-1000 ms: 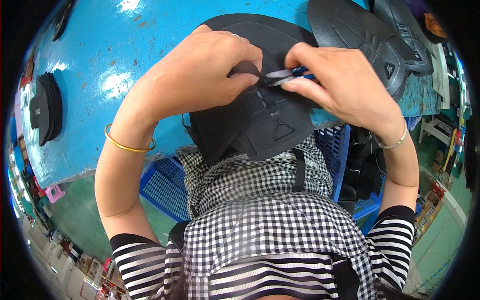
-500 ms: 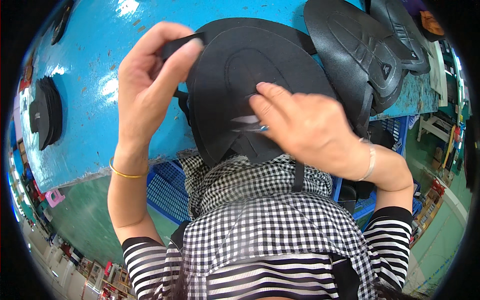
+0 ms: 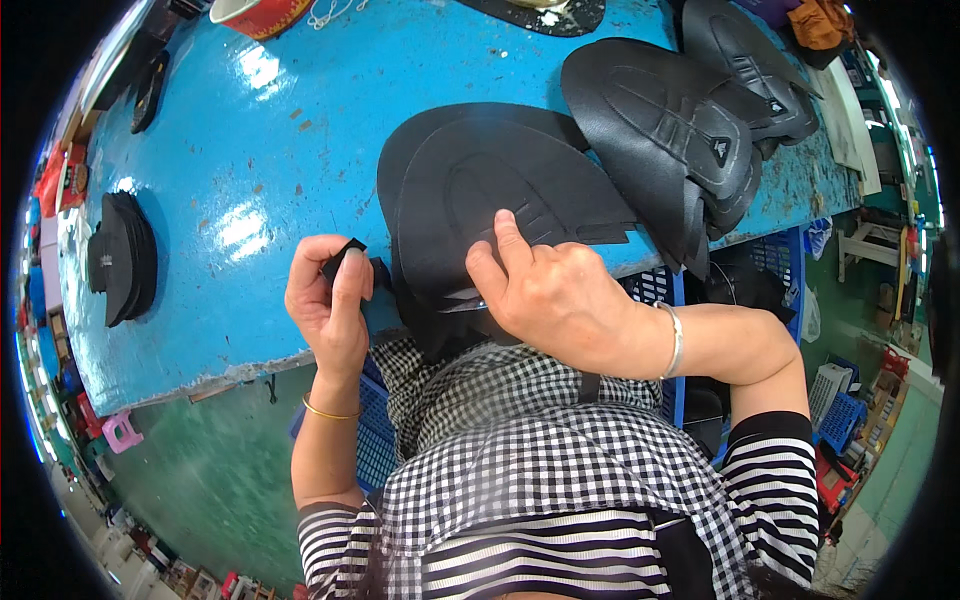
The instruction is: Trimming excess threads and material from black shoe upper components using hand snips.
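Hands apart. Left hand (image 3: 332, 305) near the table's near edge, thumb and fingers pinched on a small black piece (image 3: 345, 258); whether that joins the big piece beside it, can't tell. Right hand (image 3: 565, 300) over the near part of the big rounded black piece (image 3: 430, 165), index finger stretched out onto its surface, other fingers bent under. Snips (image 3: 462, 301) partly show under the right hand, bit of metal blade only; grip on them hidden, can't tell.

Big black piece lies at the near edge of the blue table (image 3: 290, 200), between the hands and beyond them, outline marks on its face, near end over the person's lap. To its right, a shiny black panel (image 3: 640, 105), more panels (image 3: 735, 45) farther right. Far left side: stack of black pieces (image 3: 128, 260), well apart from the left hand. Far edge: red bowl (image 3: 265, 20), cut off by the frame. Blue crate (image 3: 375, 430) below the table, near left; pink stool (image 3: 122, 432) on the floor, left.
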A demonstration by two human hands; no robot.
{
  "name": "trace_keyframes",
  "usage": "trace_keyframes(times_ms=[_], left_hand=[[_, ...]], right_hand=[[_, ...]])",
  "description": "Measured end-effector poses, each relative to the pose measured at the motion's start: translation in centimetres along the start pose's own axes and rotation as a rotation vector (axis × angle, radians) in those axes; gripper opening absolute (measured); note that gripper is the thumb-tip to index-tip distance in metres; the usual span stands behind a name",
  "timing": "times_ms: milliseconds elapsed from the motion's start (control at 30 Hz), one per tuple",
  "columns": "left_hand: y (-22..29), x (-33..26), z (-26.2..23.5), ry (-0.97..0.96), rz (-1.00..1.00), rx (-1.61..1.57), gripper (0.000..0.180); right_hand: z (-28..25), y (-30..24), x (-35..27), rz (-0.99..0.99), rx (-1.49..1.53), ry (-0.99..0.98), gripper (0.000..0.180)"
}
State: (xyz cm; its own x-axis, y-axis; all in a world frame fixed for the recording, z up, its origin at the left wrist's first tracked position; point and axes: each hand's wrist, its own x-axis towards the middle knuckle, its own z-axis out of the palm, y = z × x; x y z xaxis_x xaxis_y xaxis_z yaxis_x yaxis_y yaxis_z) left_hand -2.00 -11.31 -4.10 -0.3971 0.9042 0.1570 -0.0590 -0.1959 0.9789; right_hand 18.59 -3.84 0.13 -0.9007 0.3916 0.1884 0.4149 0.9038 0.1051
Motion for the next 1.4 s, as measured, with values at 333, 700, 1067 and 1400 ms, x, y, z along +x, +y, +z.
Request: trace_keyframes(times_ms=[333,700,1067,1400], left_hand=[[0.7,-0.2,1.3,-0.176,-0.073,0.227,0.002],[0.7,0.4,2.0,-0.246,-0.003,0.396,0.002],[1.0,0.0,2.2,-0.229,-0.017,0.519,0.005],[2.7,0.2,1.7,-0.24,-0.089,0.558,0.01]], right_hand=[[-3.9,13.5,-5.8,1.095,1.445,0.749,0.027],[-2.6,15.0,-6.8,0.578,0.22,0.441,0.018],[1.4,12.1,-6.1,0.529,0.073,0.214,0.044],[3.6,17.5,-6.8,0.539,-0.024,0.263,0.04]])
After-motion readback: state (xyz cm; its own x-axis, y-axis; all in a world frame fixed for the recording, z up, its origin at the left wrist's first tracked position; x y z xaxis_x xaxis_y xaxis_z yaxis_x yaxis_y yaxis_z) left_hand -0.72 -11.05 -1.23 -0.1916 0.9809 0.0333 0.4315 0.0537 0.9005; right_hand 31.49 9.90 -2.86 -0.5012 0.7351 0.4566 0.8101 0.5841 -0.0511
